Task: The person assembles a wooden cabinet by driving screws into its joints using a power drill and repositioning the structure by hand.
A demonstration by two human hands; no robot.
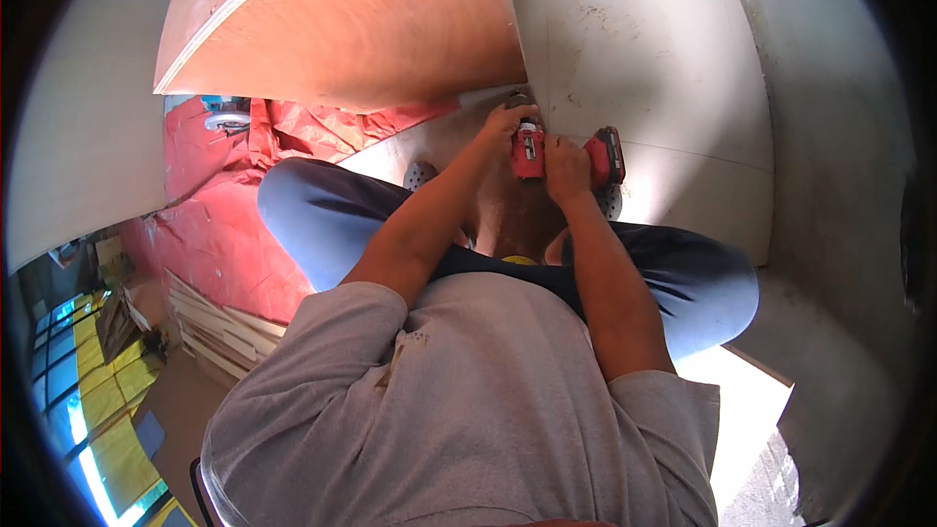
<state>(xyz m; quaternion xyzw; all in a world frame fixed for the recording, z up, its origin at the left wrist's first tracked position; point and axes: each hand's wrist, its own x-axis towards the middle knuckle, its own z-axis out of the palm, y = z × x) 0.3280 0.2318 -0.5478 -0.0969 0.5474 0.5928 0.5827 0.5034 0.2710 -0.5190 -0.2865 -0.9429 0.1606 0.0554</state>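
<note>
Down low on the ground, with knees spread wide under dark blue trousers [332,210], grey T-shirt [498,390] above and forearms stretched forward. Out beyond the knees, near the middle of the view: a red cordless drill [528,160], nose pointed away from the body, close to the junction of a reddish plywood panel [361,34] and a large pale board [649,49]. Clamped by its handle in the right hand [566,168], with the red-and-black battery [609,156] sticking out to the right. At the front end, just beside the chuck, the left hand [508,125], fingers curled — cannot tell whether closed on the drill or on something small there. Only a little apart, these 2 hands, about 1 tool.

Near the drill, to either side: 2 grey shoes [420,174] dotted with holes. Between the legs, a small yellow object [518,260], kind unclear. Off to the left, a crumpled red sheet [220,234]; at its far edge, a blue tool with a pale disc [227,121], partly hidden. Lower left, light wood strips [224,327] in a loose stack; beyond, yellow and blue panels [102,361] in a dark grid
</note>
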